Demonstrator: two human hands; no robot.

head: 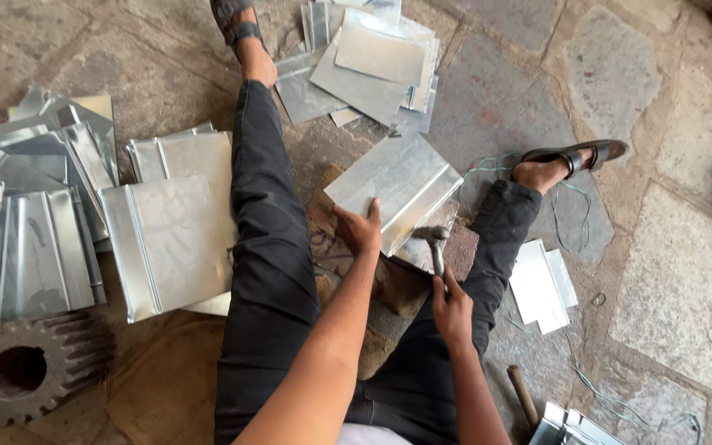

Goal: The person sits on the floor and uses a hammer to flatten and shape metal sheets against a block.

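I sit on a stone floor with my legs in black trousers spread apart. My left hand (359, 228) presses down on a folded sheet-metal piece (395, 188) lying between my legs. My right hand (452, 306) grips the handle of a hammer (436, 241), whose head sits at the folded edge of that piece. The piece rests over another metal sheet and a dark block, mostly hidden beneath it.
Folded metal sheets (166, 239) are stacked to my left, with more sheets (26, 231) further left. A flat sheet pile (368, 66) lies ahead. A large toothed gear (22, 371) sits lower left. Small sheets (541, 284), green wire (566, 227) and a wooden handle (523, 394) lie to the right.
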